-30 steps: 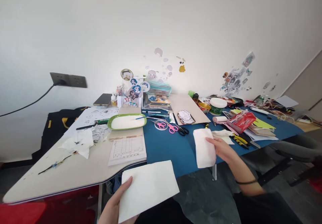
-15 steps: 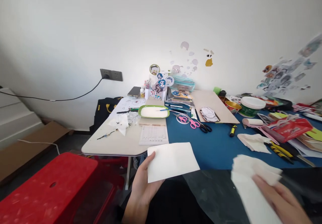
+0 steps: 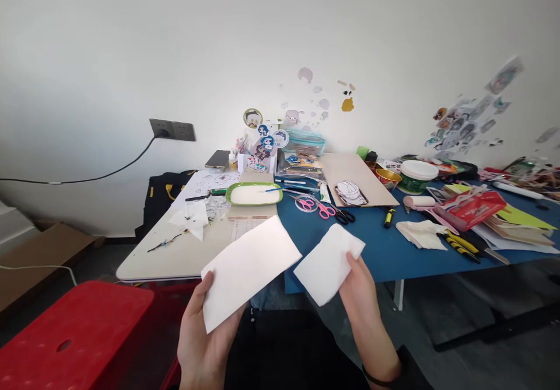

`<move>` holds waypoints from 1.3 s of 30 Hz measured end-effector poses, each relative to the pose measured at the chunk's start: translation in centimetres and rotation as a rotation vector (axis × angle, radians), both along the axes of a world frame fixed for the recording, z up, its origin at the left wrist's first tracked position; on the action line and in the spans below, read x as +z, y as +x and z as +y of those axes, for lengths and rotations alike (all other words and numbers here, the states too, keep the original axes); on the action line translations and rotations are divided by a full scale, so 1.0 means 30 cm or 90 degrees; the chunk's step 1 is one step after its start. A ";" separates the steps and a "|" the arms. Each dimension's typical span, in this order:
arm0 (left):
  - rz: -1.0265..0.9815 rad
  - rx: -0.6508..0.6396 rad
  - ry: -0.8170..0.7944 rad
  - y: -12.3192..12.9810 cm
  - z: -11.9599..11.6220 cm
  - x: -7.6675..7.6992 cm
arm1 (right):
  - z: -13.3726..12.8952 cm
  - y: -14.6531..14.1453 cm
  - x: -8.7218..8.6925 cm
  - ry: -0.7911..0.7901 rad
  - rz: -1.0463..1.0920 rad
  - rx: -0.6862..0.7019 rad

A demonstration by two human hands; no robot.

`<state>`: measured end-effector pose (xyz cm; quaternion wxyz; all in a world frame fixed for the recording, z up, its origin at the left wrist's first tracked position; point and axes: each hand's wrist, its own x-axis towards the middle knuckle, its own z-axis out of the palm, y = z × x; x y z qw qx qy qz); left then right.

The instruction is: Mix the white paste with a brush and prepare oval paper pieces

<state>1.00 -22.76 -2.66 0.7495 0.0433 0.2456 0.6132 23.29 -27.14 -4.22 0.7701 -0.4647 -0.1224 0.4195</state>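
My left hand [image 3: 205, 331] holds a white rectangular sheet [image 3: 251, 270] at its left end, thumb on top and fingers underneath. My right hand [image 3: 359, 285] grips a smaller folded white tissue [image 3: 329, 264] by its right edge, thumb in front. The two white pieces are side by side with a narrow gap between them, over the near edge of the tables. Behind them lie a green-rimmed tray [image 3: 280, 194] with a white inside, pink-handled scissors [image 3: 326, 211] and black-handled scissors [image 3: 345, 217].
A printed form [image 3: 249, 226] lies below the tray. Crumpled tissue [image 3: 192, 218] is on the white table [image 3: 175, 261]. On the blue table [image 3: 376, 250] are a lidded tub [image 3: 417, 177], yellow-black pliers [image 3: 461, 245] and a red package [image 3: 472, 208]. A red stool [image 3: 87, 326] stands left.
My right hand has come in from the lower right with its tissue, which now looks flatter. My left hand has shifted left with its sheet tilted. The whole view has turned right.
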 end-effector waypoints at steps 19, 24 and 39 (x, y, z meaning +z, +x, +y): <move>-0.001 -0.155 -0.031 0.189 -0.038 -0.050 | 0.019 0.272 -0.042 -0.405 -0.890 0.030; 0.075 -0.095 -0.040 0.140 -0.021 -0.015 | 0.074 0.299 0.033 -0.316 -0.859 0.175; 0.078 -0.265 -0.074 0.224 -0.047 -0.019 | -0.058 0.210 0.031 -0.186 -0.488 0.108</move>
